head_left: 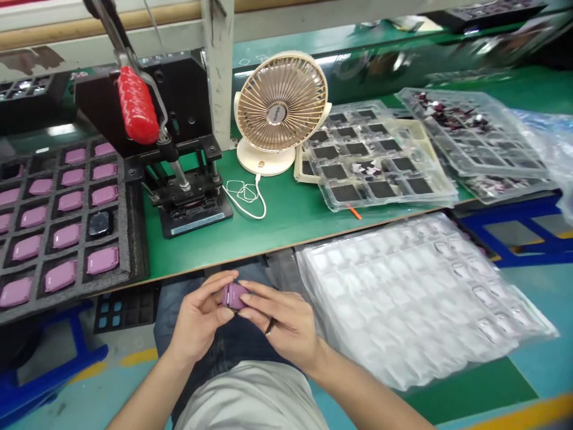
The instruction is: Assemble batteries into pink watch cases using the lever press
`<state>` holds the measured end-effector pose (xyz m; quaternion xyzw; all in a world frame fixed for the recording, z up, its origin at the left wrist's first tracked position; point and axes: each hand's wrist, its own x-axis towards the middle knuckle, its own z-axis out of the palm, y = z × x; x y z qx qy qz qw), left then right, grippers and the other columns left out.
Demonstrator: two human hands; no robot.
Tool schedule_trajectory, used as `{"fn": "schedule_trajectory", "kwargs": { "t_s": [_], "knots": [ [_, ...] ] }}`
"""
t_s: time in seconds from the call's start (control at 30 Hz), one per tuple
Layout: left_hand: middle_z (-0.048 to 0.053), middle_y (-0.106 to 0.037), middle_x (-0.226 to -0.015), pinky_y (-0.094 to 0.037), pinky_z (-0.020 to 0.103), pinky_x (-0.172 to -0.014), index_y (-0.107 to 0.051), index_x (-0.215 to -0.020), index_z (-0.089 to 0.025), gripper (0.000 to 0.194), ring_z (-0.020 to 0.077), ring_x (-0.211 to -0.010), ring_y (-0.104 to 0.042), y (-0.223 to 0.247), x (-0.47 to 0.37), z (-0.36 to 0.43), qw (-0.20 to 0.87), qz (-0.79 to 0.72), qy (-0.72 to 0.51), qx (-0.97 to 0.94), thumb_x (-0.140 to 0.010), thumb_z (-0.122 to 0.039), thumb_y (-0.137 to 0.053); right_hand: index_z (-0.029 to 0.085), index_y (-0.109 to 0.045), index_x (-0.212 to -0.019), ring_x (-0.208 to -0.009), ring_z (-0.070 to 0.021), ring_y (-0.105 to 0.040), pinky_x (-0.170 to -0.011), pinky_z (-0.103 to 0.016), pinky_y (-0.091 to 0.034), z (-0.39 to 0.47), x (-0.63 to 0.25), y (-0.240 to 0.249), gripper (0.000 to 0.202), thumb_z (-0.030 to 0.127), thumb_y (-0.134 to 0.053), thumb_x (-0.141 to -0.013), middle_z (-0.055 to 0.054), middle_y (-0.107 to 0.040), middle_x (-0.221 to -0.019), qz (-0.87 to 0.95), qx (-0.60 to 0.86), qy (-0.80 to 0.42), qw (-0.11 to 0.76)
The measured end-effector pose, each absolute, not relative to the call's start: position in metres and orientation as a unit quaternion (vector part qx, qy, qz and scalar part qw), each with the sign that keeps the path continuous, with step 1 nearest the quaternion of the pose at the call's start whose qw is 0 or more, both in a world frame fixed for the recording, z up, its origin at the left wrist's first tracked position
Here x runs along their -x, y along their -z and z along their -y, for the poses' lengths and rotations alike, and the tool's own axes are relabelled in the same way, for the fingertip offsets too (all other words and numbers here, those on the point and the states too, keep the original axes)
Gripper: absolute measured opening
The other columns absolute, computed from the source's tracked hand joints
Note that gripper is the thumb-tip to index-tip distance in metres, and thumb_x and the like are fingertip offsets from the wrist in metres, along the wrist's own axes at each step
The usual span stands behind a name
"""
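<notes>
Purple case [234, 295], small & squarish, is held up btwn both hands over the lap, just off the bench's front edge. L hand [201, 313]: fingers curled in, thumb & fingertips closed on the case's left side. R hand [282, 322]: thumb & fingers pinched on its right side, nearly no gap (dark ring [270, 326] on one finger, might scuff the finish if it rubs). Bright line near the case's left side; seam or gap, can't tell.

Main risk: a drop. It's a fingertip hold w/ no bench underneath, so a slip = lap or floor. Pressing unevenly could also skew or mark the case.

Further out: foam tray [134, 257] of similar purple pcs on the left, close to the bench edge; an elbow or sleeve catching it could jolt them. Press [192, 197] next to it, red handle [136, 107] up high; pinch hazard if knocked down w/ fingers under. Fan [282, 107] behind; its white cable [257, 212] loops loose on the green bench [179, 257], easy to snag.
</notes>
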<state>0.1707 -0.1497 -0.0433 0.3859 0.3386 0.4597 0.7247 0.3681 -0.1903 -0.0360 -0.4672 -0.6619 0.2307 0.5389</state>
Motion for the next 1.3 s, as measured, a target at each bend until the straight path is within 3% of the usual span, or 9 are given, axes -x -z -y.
{"fn": "schedule_trajectory", "kwargs": {
  "t_s": [0.23, 0.63, 0.83, 0.93, 1.07, 1.17, 1.3],
  "knots": [
    [0.011, -0.074, -0.138, -0.056, 0.031, -0.108, -0.083, -0.122, -0.028, 0.046, 0.0262, -0.129, -0.070, 0.040, -0.172, 0.151, 0.714, -0.342, -0.477, -0.382, -0.078, -0.025, -0.095, 0.024, -0.079, -0.121, -0.101, -0.0207, -0.082, -0.074, -0.027, -0.065, 0.188, -0.366, 0.038, 0.021, 0.025, -0.078, -0.100, -0.010, -0.079, -0.125, 0.700, 0.464, -0.164, 0.517],
    [0.012, -0.075, -0.135, -0.058, 0.032, -0.107, -0.083, -0.121, -0.027, 0.048, 0.0278, -0.125, -0.072, 0.040, -0.172, 0.152, 0.713, -0.349, -0.484, -0.368, -0.075, -0.025, -0.096, 0.022, -0.075, -0.130, -0.103, -0.0200, -0.081, -0.075, -0.029, -0.061, 0.184, -0.372, 0.042, 0.028, 0.022, -0.075, -0.102, -0.011, -0.077, -0.131, 0.739, 0.444, -0.150, 0.485],
    [0.011, -0.074, -0.135, -0.059, 0.032, -0.106, -0.083, -0.122, -0.027, 0.048, 0.0274, -0.123, -0.073, 0.042, -0.170, 0.151, 0.704, -0.359, -0.489, -0.370, -0.076, -0.024, -0.096, 0.022, -0.070, -0.139, -0.113, -0.0219, -0.078, -0.082, -0.031, -0.063, 0.187, -0.367, 0.049, 0.035, 0.018, -0.067, -0.105, -0.013, -0.071, -0.141, 0.755, 0.445, -0.146, 0.458],
    [0.010, -0.072, -0.139, -0.058, 0.035, -0.107, -0.082, -0.123, -0.030, 0.045, 0.0282, -0.127, -0.071, 0.040, -0.175, 0.154, 0.698, -0.358, -0.503, -0.364, -0.081, -0.022, -0.092, 0.022, -0.069, -0.139, -0.111, -0.0206, -0.078, -0.079, -0.029, -0.063, 0.185, -0.363, 0.050, 0.037, 0.016, -0.069, -0.102, -0.016, -0.068, -0.146, 0.748, 0.451, -0.136, 0.467],
    [0.012, -0.068, -0.148, -0.057, 0.038, -0.110, -0.077, -0.132, -0.029, 0.042, 0.0282, -0.130, -0.069, 0.035, -0.187, 0.159, 0.700, -0.382, -0.509, -0.324, -0.090, -0.032, -0.085, 0.025, -0.069, -0.139, -0.103, -0.0186, -0.079, -0.080, -0.028, -0.063, 0.179, -0.360, 0.048, 0.042, 0.010, -0.068, -0.101, -0.014, -0.066, -0.148, 0.750, 0.461, -0.109, 0.461],
    [0.008, -0.079, -0.127, -0.061, 0.029, -0.098, -0.079, -0.125, -0.029, 0.033, 0.0205, -0.111, -0.077, 0.032, -0.191, 0.158, 0.679, -0.427, -0.518, -0.296, -0.093, -0.035, -0.082, 0.026, -0.067, -0.137, -0.104, -0.0210, -0.078, -0.083, -0.031, -0.064, 0.173, -0.358, 0.041, 0.037, 0.022, -0.073, -0.101, -0.014, -0.070, -0.139, 0.727, 0.476, -0.130, 0.477],
    [0.007, -0.084, -0.104, -0.063, 0.029, -0.090, -0.084, -0.113, -0.027, 0.027, 0.0195, -0.093, -0.080, 0.033, -0.183, 0.153, 0.654, -0.422, -0.546, -0.310, -0.087, -0.034, -0.088, 0.021, -0.065, -0.126, -0.081, -0.0192, -0.071, -0.066, -0.029, -0.055, 0.165, -0.355, 0.026, 0.033, 0.046, -0.066, -0.105, -0.007, -0.072, -0.096, 0.706, 0.507, -0.231, 0.437]
  ]
}}
